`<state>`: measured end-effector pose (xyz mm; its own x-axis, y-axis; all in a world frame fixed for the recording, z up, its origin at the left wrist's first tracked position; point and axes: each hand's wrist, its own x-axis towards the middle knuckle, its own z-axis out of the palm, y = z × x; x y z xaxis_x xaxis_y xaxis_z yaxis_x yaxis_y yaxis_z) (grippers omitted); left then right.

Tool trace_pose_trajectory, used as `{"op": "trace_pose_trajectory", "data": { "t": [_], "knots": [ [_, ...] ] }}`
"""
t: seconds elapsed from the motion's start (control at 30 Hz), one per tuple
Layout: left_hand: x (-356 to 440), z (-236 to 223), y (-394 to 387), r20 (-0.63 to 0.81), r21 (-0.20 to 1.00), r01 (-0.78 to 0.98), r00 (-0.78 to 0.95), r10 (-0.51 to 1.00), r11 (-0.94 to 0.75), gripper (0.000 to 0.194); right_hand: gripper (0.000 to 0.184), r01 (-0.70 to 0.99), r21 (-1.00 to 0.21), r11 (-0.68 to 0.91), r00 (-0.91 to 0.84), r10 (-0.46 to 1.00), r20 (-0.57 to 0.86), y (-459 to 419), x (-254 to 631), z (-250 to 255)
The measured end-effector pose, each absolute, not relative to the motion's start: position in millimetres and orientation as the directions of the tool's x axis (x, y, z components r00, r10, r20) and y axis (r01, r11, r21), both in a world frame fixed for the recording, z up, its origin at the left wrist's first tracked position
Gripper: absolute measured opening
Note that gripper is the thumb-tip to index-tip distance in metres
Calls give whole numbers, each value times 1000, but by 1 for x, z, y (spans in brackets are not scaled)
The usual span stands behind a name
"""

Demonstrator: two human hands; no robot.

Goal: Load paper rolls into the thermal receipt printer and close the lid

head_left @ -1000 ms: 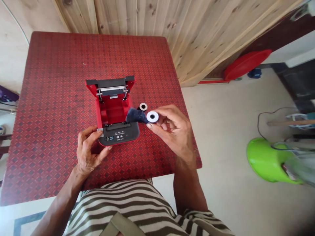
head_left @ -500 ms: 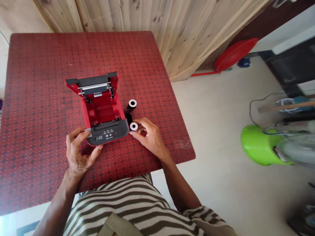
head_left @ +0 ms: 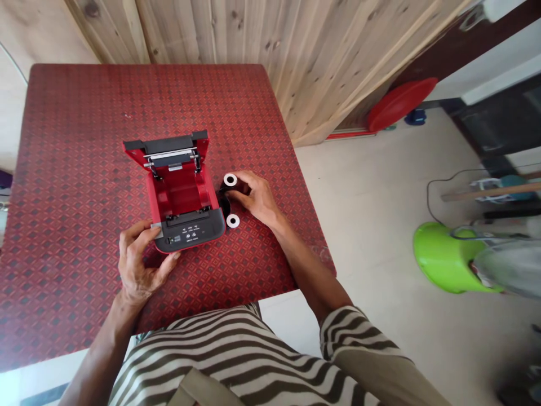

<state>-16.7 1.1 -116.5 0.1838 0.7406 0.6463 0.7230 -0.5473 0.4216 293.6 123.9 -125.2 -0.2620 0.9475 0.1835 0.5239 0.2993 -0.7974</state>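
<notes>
A red and black label printer (head_left: 183, 186) stands on the table with its lid (head_left: 169, 149) tipped up and its red inner bay showing. My left hand (head_left: 141, 259) grips the printer's near left corner, fingers over a small grey piece there and thumb at the front edge. To the right of the printer are two black ribbon rolls with white cores, apparently linked by black film. My right hand (head_left: 256, 197) has its fingers closed around the far ribbon roll (head_left: 230, 180). The near ribbon roll (head_left: 232, 221) lies close to the printer's right front corner, untouched.
The red patterned table (head_left: 84, 169) ends at a wooden plank wall (head_left: 236, 34) at the back. On the floor to the right are a green bucket-like container (head_left: 439, 254), a red round object (head_left: 401, 104) and a thin dark cable (head_left: 429, 194).
My right hand has let go of the near ribbon roll and moved away from me to the far one. My left hand stays on the printer. The view has shifted slightly.
</notes>
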Motion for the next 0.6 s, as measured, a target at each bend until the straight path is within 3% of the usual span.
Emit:
{"op": "trace_pose_trajectory", "data": {
  "t": [0.07, 0.2, 0.33, 0.43, 0.6],
  "knots": [
    [-17, -116, 1, 646, 420, 726, 182, 741, -545, 67, 20, 526, -802, 284, -242, 954, 179, 128, 290, -127],
    [-15, -116, 1, 647, 435, 715, 176, 742, -548, 68, 24, 484, -854, 192, -95, 981, 167, 141, 288, -132],
    [-14, -116, 1, 652, 439, 705, 177, 737, -557, 69, 25, 409, -880, 242, 15, 962, 271, 144, 291, -107],
    [-13, -115, 0, 649, 444, 704, 174, 741, -554, 68, 28, 349, -856, 381, -131, 924, 358, 127, 298, -53],
    [-12, -113, -2, 641, 456, 700, 170, 748, -550, 67, 33, 366, -663, 653, -621, 702, 349, 99, 284, 28]
  ]
}}
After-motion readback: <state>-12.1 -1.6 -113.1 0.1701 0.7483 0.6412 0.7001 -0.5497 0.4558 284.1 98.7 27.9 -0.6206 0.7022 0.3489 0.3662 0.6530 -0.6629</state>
